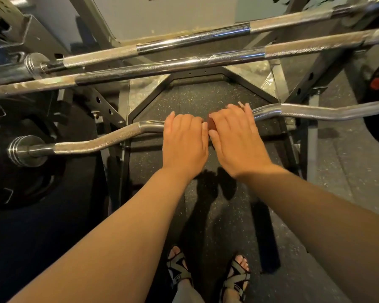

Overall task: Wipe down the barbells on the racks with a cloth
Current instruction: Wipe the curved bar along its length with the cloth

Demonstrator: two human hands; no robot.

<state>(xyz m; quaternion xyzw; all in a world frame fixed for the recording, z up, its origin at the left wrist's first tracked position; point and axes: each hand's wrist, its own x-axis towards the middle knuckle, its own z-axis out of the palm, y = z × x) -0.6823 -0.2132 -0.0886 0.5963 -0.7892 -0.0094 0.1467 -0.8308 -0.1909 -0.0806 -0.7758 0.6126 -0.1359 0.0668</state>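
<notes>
Rack [302,92], front: my left hand [184,141] and right hand [236,138], together, grip the curl bar [92,145] mid-span, seemingly over a cloth [211,126]; wiping step. Next: slide outward.

- Chrome zigzag curl bar [96,141] runs L–R across nearest rack row.
- L hand [184,141], R hand [236,138] side by side on bar's mid-section; small brown cloth [211,125] betw. them.
- Two straight chrome barbells beyond: nearer [162,66], farther [184,41].
- Black round weight plate [31,171] far L, under bar's L end.
- Speckled rubber floor mat [184,99] beneath.
</notes>
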